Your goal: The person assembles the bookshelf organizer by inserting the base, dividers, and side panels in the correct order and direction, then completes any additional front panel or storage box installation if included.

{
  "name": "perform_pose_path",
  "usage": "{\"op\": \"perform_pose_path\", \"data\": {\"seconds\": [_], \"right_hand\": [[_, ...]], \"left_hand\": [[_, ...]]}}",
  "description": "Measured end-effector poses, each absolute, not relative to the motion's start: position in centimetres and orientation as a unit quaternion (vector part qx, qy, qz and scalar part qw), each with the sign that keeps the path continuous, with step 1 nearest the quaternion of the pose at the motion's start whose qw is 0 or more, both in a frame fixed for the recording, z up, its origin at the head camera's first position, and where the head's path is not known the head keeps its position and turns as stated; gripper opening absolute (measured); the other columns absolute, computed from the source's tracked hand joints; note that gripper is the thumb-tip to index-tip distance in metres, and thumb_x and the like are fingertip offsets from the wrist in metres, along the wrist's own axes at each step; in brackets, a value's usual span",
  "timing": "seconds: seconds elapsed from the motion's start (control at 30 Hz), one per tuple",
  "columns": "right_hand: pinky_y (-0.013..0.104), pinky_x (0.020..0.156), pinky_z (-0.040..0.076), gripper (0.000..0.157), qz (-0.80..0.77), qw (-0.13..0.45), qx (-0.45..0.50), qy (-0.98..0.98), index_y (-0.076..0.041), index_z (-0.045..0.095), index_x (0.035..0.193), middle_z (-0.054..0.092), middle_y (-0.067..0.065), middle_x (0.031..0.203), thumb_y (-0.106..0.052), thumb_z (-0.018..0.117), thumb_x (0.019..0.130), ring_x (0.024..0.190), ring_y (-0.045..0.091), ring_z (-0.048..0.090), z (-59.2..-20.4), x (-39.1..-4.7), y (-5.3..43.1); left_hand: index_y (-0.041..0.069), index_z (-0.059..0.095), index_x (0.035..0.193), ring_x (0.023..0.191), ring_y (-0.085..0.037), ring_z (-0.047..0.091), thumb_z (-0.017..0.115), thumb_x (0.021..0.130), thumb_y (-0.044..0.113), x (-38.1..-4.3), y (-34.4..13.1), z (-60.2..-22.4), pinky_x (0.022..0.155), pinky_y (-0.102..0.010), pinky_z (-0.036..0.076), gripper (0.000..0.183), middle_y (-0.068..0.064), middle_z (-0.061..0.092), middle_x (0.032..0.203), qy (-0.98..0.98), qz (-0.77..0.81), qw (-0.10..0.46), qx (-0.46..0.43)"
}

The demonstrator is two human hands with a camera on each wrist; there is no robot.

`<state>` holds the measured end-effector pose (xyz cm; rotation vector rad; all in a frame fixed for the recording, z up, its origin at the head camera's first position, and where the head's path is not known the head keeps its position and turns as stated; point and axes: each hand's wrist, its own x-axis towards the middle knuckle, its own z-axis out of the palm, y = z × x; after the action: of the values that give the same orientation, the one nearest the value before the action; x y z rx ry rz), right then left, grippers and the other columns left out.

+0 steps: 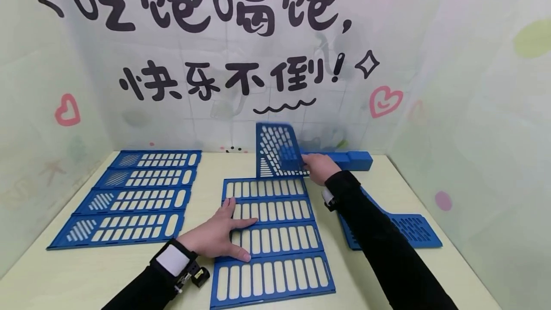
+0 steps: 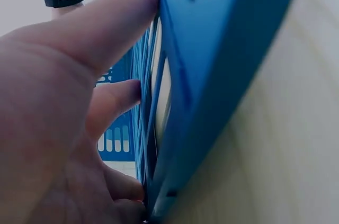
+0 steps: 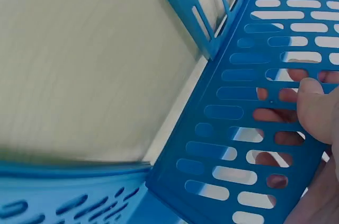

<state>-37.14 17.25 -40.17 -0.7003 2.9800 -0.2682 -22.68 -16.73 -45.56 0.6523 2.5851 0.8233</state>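
My right hand pinches a blue perforated side panel, which stands upright at the far edge of a row of flat blue slotted panels. In the right wrist view, my thumb lies on the near face of the perforated panel, and the fingers show through its slots from behind. My left hand rests on the left side of the slotted row with fingers spread. The left wrist view shows its thumb and fingertips touching the slotted panel edge-on.
Several flat blue panels with mixed cutouts lie in rows at the table's left. Another perforated blue panel lies at the right, partly beneath my right arm. Solid blue pieces sit at the back right, near the printed backdrop.
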Motion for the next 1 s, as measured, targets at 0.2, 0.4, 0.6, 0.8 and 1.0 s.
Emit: {"op": "perform_pose_path", "data": {"seconds": [0.2,0.4,0.6,0.8,1.0], "right_hand": [[0.063,0.129,0.033,0.036,-0.061,0.025,-0.195,0.979,-0.014,0.058,0.153,0.069,0.014,0.147,-0.014,0.052,0.118,0.138,0.037,0.064,-39.8,-37.6,18.2],[0.060,0.116,0.047,0.031,-0.032,0.019,-0.165,0.986,-0.012,0.063,0.146,0.072,0.016,0.139,-0.012,0.053,0.117,0.125,0.038,0.069,-39.2,-37.5,20.7],[0.045,0.101,0.058,0.027,-0.061,0.021,-0.188,0.980,-0.007,0.065,0.138,0.072,0.019,0.136,0.000,0.053,0.114,0.119,0.038,0.071,-39.3,-37.2,20.4],[0.045,0.102,0.058,0.023,-0.071,0.012,-0.227,0.971,-0.010,0.066,0.130,0.074,0.015,0.133,-0.001,0.052,0.115,0.122,0.036,0.071,-40.3,-36.9,18.2],[0.043,0.099,0.057,0.021,-0.080,0.010,-0.227,0.971,-0.014,0.065,0.126,0.074,0.012,0.130,-0.001,0.053,0.115,0.118,0.032,0.071,-40.5,-36.7,15.5]], "left_hand": [[0.028,0.061,0.159,0.169,-0.054,-0.006,0.096,0.080,0.055,-22.7,-16.3,-45.6,0.128,-0.081,0.018,0.091,-0.032,0.000,0.182,0.918,0.284,0.171,0.217],[0.028,0.061,0.159,0.170,-0.052,-0.004,0.097,0.080,0.052,-22.9,-16.6,-45.5,0.129,-0.079,0.018,0.090,-0.030,0.000,0.183,0.913,0.292,0.179,0.224],[0.028,0.061,0.159,0.170,-0.051,-0.007,0.097,0.080,0.051,-22.9,-17.0,-45.5,0.129,-0.079,0.018,0.090,-0.028,-0.001,0.183,0.910,0.296,0.185,0.223],[0.029,0.060,0.160,0.170,-0.052,-0.008,0.097,0.081,0.051,-22.9,-17.2,-45.5,0.129,-0.080,0.017,0.090,-0.028,-0.003,0.183,0.908,0.300,0.196,0.216],[0.028,0.060,0.160,0.169,-0.054,-0.007,0.096,0.083,0.050,-22.9,-16.9,-45.2,0.127,-0.082,0.017,0.088,-0.029,-0.004,0.183,0.905,0.301,0.199,0.227]]}}
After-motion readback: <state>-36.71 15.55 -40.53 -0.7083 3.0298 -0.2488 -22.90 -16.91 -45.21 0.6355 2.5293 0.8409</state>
